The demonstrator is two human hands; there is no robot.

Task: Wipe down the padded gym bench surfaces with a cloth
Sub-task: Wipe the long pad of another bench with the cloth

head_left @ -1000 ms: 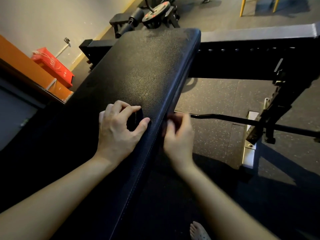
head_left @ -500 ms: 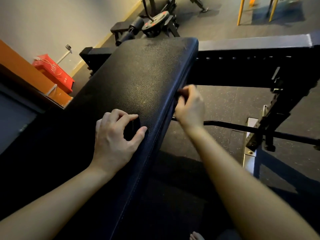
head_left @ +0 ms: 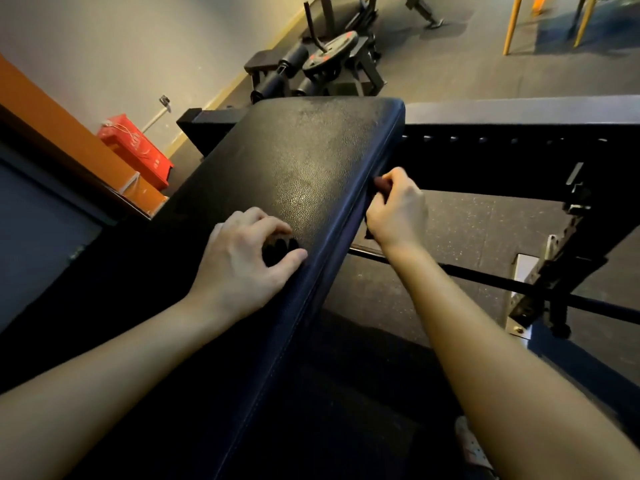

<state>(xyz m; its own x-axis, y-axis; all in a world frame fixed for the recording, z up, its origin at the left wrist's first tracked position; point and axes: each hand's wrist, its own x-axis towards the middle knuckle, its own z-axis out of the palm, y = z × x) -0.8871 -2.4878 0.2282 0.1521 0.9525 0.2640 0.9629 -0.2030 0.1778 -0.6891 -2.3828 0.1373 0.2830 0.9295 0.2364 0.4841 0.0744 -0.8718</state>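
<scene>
Black padded leather bench [head_left: 311, 161], left hand [head_left: 242, 261] arched on its top, grip unclear, right hand [head_left: 398, 211] clutching dark cloth [head_left: 380, 185] against its right side edge

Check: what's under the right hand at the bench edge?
A dark cloth, gripped by the right hand against the side of the bench pad; scraps show above and below it, the rest is covered.

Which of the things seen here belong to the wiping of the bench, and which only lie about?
For the job: bench pad, cloth, right hand gripping the cloth, left hand resting on the pad.
Lying about: red box, weight plate, yellow chair legs, black bar.
</scene>
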